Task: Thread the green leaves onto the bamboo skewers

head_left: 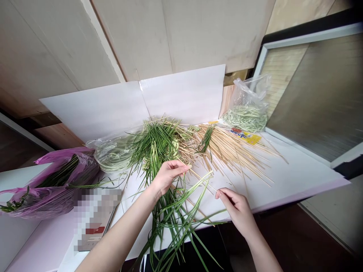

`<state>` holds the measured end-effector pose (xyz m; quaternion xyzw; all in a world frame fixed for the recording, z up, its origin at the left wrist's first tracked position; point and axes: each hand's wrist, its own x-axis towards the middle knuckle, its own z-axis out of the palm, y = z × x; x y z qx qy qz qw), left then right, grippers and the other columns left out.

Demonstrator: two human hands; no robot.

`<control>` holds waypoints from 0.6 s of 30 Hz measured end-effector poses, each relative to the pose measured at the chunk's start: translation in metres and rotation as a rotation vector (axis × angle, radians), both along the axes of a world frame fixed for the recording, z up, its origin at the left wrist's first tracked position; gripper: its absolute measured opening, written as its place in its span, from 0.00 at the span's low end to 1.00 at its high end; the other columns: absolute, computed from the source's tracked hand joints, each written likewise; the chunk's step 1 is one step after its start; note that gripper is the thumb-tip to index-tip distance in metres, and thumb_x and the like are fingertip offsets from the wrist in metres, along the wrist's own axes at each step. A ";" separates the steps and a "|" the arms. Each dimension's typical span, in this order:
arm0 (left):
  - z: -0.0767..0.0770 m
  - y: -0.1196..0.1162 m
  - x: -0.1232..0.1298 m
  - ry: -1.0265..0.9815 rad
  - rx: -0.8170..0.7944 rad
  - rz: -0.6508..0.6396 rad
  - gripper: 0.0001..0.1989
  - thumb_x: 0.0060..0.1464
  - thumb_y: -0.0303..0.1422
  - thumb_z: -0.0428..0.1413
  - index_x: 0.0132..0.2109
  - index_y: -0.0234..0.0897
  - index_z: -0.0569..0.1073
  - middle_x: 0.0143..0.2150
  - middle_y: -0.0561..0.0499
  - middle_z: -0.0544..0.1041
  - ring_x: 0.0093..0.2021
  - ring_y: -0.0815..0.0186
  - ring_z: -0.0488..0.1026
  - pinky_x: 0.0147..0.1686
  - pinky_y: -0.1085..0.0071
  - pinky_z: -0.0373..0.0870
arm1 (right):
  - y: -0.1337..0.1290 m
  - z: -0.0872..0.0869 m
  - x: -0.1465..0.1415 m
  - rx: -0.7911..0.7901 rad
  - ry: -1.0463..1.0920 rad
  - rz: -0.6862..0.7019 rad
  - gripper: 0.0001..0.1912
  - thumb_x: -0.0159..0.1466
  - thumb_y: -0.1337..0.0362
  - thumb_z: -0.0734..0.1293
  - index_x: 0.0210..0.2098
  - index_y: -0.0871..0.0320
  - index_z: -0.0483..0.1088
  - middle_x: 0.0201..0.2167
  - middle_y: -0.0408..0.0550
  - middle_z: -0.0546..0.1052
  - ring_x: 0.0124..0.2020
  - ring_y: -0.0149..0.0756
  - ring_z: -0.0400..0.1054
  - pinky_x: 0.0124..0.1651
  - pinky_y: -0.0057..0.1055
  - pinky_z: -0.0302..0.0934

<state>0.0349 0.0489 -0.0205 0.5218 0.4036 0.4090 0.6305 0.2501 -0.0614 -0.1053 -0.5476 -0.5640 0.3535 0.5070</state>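
Note:
My left hand (171,173) is closed in a pinch on a thin wooden skewer (196,174) near its upper left part. On the other side, my right hand (235,206) pinches the skewer's lower right end between thumb and fingers. Between the hands, pale stem ends of a few long chives (202,189) cross the skewer; whether it pierces them I cannot tell. Their green leaves hang down over the table's front edge. Just behind my left hand lies a heap of chives (159,139), with pale folded bundles among skewers.
Many loose skewers (236,151) fan out at centre right. A clear bag (246,113) of pale green strands stands behind them. Another clear bag (113,151) lies left of the heap. A purple bag (82,173) of greens and a partly pixelated flat object (96,219) are at left.

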 end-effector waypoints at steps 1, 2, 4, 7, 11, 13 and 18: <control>-0.004 -0.003 0.004 0.008 0.001 -0.010 0.11 0.40 0.36 0.71 0.27 0.34 0.79 0.25 0.52 0.76 0.25 0.73 0.67 0.29 0.74 0.62 | 0.000 0.000 0.000 -0.002 0.002 0.000 0.18 0.68 0.51 0.61 0.29 0.56 0.69 0.27 0.47 0.70 0.31 0.40 0.66 0.26 0.28 0.56; -0.009 -0.006 0.009 0.014 -0.003 -0.020 0.11 0.39 0.36 0.71 0.27 0.34 0.79 0.25 0.53 0.75 0.25 0.73 0.66 0.28 0.73 0.62 | 0.000 -0.001 -0.001 -0.001 0.002 -0.003 0.18 0.68 0.51 0.61 0.29 0.56 0.69 0.27 0.47 0.70 0.30 0.40 0.66 0.26 0.28 0.56; -0.019 -0.013 0.018 0.017 -0.029 -0.032 0.12 0.38 0.37 0.71 0.27 0.34 0.79 0.24 0.53 0.75 0.24 0.73 0.65 0.28 0.73 0.61 | 0.000 -0.002 -0.001 0.003 -0.004 -0.015 0.19 0.68 0.50 0.61 0.29 0.56 0.70 0.26 0.46 0.71 0.29 0.39 0.66 0.25 0.28 0.55; -0.028 -0.017 0.025 0.030 -0.040 -0.031 0.13 0.39 0.39 0.71 0.27 0.34 0.79 0.25 0.53 0.75 0.25 0.72 0.65 0.27 0.73 0.60 | 0.001 -0.005 0.000 0.008 -0.023 -0.039 0.20 0.67 0.49 0.62 0.29 0.56 0.71 0.24 0.44 0.70 0.24 0.36 0.63 0.23 0.28 0.52; -0.016 -0.004 0.002 0.130 0.077 -0.250 0.12 0.45 0.36 0.68 0.38 0.37 0.81 0.36 0.49 0.78 0.32 0.69 0.69 0.32 0.72 0.63 | 0.002 -0.007 0.003 0.001 -0.021 -0.057 0.19 0.67 0.50 0.62 0.29 0.57 0.72 0.24 0.44 0.71 0.24 0.36 0.62 0.24 0.29 0.52; -0.004 0.014 -0.022 0.161 0.107 -0.374 0.20 0.45 0.33 0.67 0.48 0.41 0.79 0.45 0.46 0.77 0.36 0.67 0.70 0.36 0.70 0.66 | 0.003 -0.007 0.004 0.001 -0.017 -0.068 0.18 0.68 0.51 0.62 0.30 0.57 0.72 0.26 0.45 0.72 0.25 0.37 0.64 0.25 0.29 0.54; 0.010 0.076 -0.087 0.580 0.344 0.311 0.20 0.51 0.42 0.60 0.49 0.38 0.75 0.42 0.45 0.78 0.31 0.65 0.70 0.31 0.69 0.62 | 0.002 -0.006 0.003 0.024 0.003 -0.095 0.17 0.67 0.52 0.62 0.30 0.57 0.73 0.28 0.47 0.75 0.30 0.41 0.69 0.27 0.29 0.58</control>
